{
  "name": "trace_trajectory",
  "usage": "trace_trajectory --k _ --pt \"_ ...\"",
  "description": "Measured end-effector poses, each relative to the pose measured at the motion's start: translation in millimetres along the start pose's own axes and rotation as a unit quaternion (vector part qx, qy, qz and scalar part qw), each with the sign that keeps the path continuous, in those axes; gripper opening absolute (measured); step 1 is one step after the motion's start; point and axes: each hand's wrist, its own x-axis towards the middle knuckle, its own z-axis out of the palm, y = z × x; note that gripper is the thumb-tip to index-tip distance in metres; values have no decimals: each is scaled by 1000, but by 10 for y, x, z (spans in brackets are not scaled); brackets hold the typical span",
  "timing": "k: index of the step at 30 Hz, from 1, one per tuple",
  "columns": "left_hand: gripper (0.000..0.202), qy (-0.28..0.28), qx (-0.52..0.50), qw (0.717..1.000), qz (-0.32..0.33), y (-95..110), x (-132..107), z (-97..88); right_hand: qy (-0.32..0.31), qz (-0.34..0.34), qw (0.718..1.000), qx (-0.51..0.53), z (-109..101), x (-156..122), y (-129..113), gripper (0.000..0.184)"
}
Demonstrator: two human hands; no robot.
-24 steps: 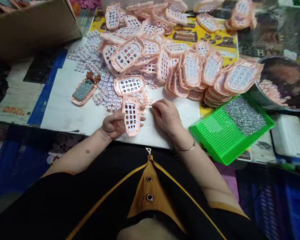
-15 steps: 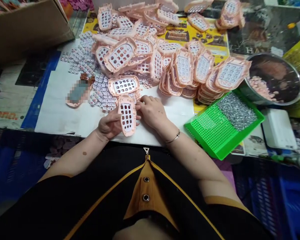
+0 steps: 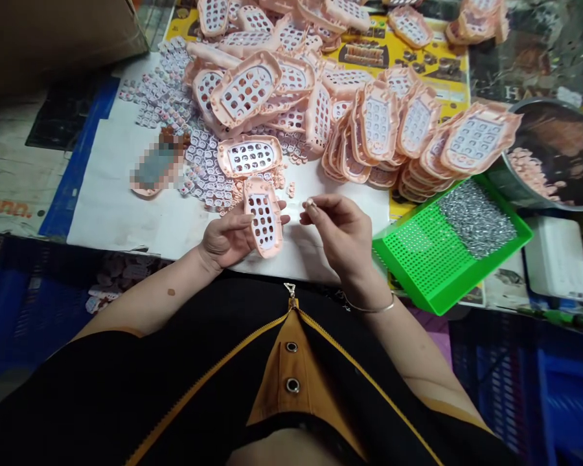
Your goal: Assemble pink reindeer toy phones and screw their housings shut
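Observation:
My left hand (image 3: pixel 228 238) grips a pink plastic keypad shell (image 3: pixel 263 219) full of button holes, holding it upright over the white sheet. My right hand (image 3: pixel 342 234) is just right of the shell, its fingertips pinched on a small pale button piece (image 3: pixel 309 204). Loose small button pieces (image 3: pixel 208 175) lie scattered on the sheet just beyond my hands. Another pink shell (image 3: pixel 249 156) lies flat right behind the one I hold.
A big heap of pink shells (image 3: pixel 350 110) covers the far table. A green tray (image 3: pixel 418 259) with small metal parts sits at the right, a metal bowl (image 3: pixel 554 162) beyond it. A cardboard box (image 3: pixel 53 39) stands far left. A white box (image 3: pixel 556 255) lies right.
My right hand went to the loose pieces behind the shell, then drew back to the right with a small piece pinched in its fingertips. The left hand kept holding the shell.

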Motion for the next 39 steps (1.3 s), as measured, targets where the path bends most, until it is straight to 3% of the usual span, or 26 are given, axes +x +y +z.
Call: trace_trajectory --k 2,5,8,11,17,22,24,26,28,31,33,35,39 --pt "71 -3 -7 1000 2 6 5 3 -27 -127 987 -100 18 -125 -89 6" --pt "75 -11 -14 1000 -5 5 5 8 -74 -282 936 -197 70 -221 -131 14" --pt "79 -13 -13 1000 -2 -5 -3 9 -107 -345 902 -238 106 -220 -121 17" --pt "81 -19 -9 1000 11 -12 -12 4 -151 -364 886 -246 85 -185 -147 18" --pt "79 -12 11 1000 23 -12 -19 -1 -201 -364 873 -255 13 -204 -199 23" --pt "78 5 29 999 22 3 -33 12 -198 -394 834 -332 58 -303 -153 34" --pt "76 14 30 999 27 15 -50 11 -209 -390 830 -339 54 -309 -172 39" --pt "75 22 26 999 37 32 -69 7 -233 -357 856 -293 11 -273 -219 44" --pt "77 24 13 998 49 57 -79 6 -233 -285 900 -234 -56 -193 -258 45" --pt "76 28 -10 997 66 105 -62 16 -168 -193 932 -256 -130 -11 -215 38" --pt "75 31 -15 996 79 131 -35 21 -118 -179 914 -345 -113 135 -105 30" --pt "74 27 -15 996 86 146 -11 18 -103 -173 877 -435 -41 276 26 27" --pt "81 10 -11 998 68 153 -13 0 -172 -133 812 -543 144 472 151 26"
